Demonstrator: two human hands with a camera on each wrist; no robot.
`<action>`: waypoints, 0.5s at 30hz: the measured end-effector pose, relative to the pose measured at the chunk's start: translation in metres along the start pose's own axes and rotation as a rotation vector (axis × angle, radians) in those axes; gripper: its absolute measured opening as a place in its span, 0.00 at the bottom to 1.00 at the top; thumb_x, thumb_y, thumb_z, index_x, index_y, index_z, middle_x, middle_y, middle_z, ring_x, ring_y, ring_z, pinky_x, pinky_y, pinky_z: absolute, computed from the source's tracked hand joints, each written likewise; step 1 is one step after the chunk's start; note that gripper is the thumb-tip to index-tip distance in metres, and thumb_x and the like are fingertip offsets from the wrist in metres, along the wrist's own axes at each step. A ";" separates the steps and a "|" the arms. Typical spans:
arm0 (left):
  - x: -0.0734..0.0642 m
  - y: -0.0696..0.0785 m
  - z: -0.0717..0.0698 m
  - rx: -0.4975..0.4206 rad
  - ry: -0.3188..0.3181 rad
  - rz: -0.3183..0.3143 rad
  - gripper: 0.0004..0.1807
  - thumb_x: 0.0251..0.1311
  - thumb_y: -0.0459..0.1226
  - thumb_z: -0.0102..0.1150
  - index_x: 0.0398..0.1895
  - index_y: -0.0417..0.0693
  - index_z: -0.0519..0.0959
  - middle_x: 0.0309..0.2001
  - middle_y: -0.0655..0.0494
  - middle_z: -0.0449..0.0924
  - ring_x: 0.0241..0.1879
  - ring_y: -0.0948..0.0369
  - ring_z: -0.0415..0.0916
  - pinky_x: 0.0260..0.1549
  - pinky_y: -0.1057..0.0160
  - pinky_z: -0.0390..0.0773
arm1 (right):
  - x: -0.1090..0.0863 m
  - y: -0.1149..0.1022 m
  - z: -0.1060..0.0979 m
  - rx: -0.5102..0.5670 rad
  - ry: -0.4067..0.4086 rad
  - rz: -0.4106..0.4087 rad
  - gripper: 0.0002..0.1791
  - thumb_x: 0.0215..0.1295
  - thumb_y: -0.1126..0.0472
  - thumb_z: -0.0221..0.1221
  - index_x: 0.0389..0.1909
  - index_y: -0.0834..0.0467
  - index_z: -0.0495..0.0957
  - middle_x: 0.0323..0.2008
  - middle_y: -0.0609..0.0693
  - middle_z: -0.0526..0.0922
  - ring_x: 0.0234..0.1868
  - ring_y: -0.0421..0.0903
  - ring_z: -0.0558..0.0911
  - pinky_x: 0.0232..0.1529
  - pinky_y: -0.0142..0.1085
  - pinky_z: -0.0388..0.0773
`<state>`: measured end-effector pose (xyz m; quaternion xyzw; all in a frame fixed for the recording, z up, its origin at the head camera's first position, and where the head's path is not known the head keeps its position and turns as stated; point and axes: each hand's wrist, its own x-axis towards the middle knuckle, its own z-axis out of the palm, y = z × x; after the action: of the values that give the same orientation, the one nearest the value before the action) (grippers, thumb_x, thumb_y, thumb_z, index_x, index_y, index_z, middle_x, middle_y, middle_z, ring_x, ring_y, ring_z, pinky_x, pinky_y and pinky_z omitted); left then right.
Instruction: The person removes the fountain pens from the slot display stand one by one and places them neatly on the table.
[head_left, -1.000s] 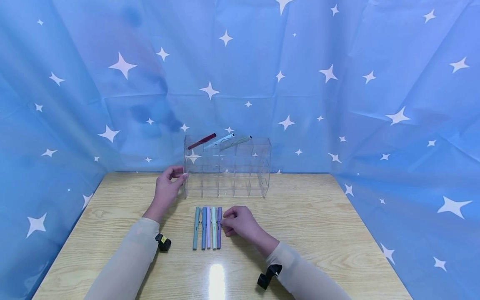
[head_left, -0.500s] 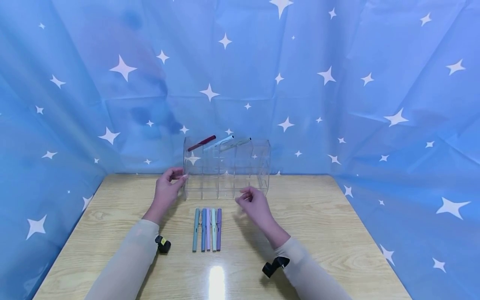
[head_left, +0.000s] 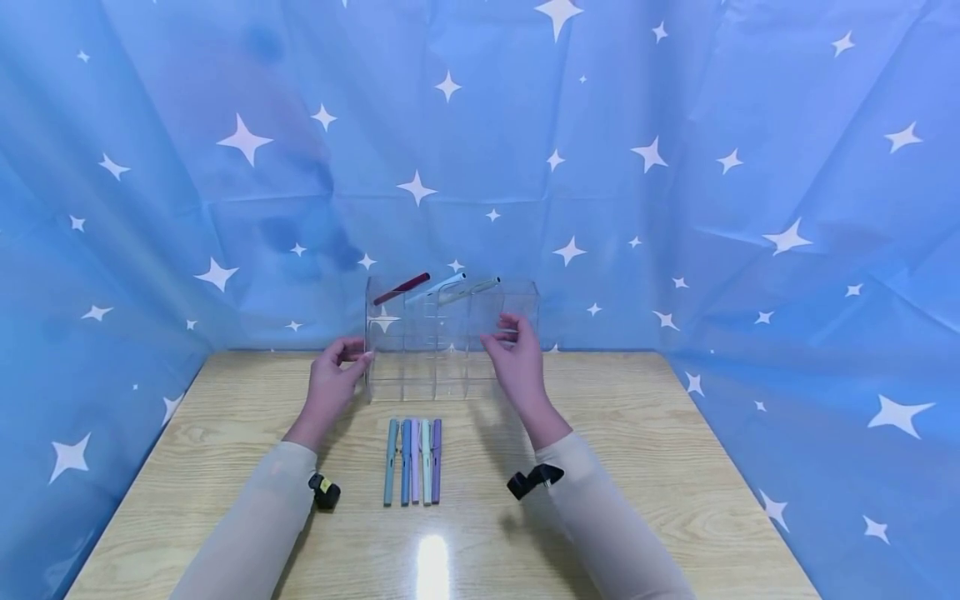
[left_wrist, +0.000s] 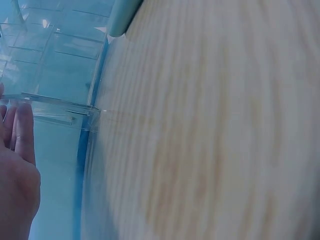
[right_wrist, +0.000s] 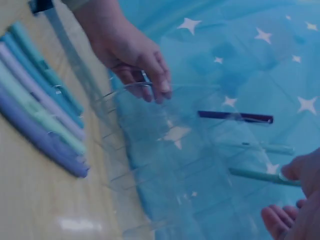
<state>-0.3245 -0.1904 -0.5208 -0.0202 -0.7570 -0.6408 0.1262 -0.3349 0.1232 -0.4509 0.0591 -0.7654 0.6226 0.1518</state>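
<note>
A clear compartmented acrylic organizer point(head_left: 420, 367) stands upright at the back of the table. My left hand point(head_left: 333, 379) pinches its left side wall between thumb and fingers. My right hand point(head_left: 519, 362) is raised before its right part, thumb and fingers apart, with nothing seen between them. Across the top row lean a dark red pen point(head_left: 402, 288), a light blue pen point(head_left: 437, 287) and a grey-green pen point(head_left: 471, 290). Several pens lie side by side in front, among them a teal pen point(head_left: 391, 462), a blue pen point(head_left: 406, 462) and a purple pen point(head_left: 437, 462).
The organizer stands on a wooden table point(head_left: 637, 467). A blue star-printed curtain point(head_left: 600, 167) hangs behind and along both sides of the table. Light glares off the tabletop near the front.
My right hand has left the purple pen's side and risen, up and forward, to the organizer's right part. My left hand stays on the organizer's side wall; the pens lie as before.
</note>
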 end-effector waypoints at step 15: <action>-0.008 0.021 0.001 -0.022 -0.011 -0.039 0.21 0.78 0.30 0.66 0.68 0.31 0.78 0.65 0.34 0.80 0.59 0.48 0.78 0.43 0.77 0.82 | 0.043 -0.018 0.027 0.119 0.091 0.037 0.30 0.75 0.59 0.72 0.72 0.61 0.72 0.66 0.59 0.79 0.52 0.50 0.85 0.54 0.49 0.89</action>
<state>-0.3129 -0.1847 -0.5023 -0.0101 -0.7509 -0.6512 0.1094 -0.3751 0.0975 -0.4261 0.0256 -0.7203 0.6717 0.1710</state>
